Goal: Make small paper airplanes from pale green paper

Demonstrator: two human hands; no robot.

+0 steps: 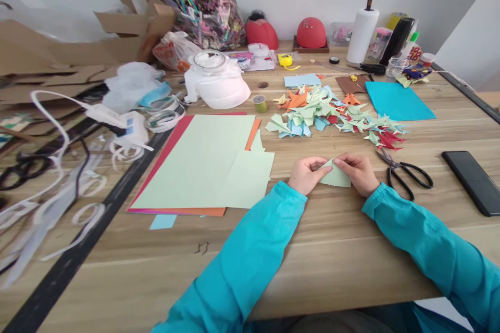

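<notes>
A small pale green paper (336, 179), partly folded, is held just above the table between my two hands. My left hand (307, 174) pinches its left side with thumb and fingers. On the other side, my right hand (358, 170) grips the top and right edge, thumb and fingertips meeting near the peak. Beyond my hands lies a heap of folded paper shapes (316, 106) in green, orange, blue and red. Left of my hands rests a stack of large paper sheets (191, 161), pale green on top.
Black-handled scissors (410, 169) lie right of my right hand, with a black phone (472, 182) farther right. A blue sheet (399, 100) lies behind them. A white cap (219, 83), a thread spool (260, 104) and tangled cables (128, 135) occupy the left and back.
</notes>
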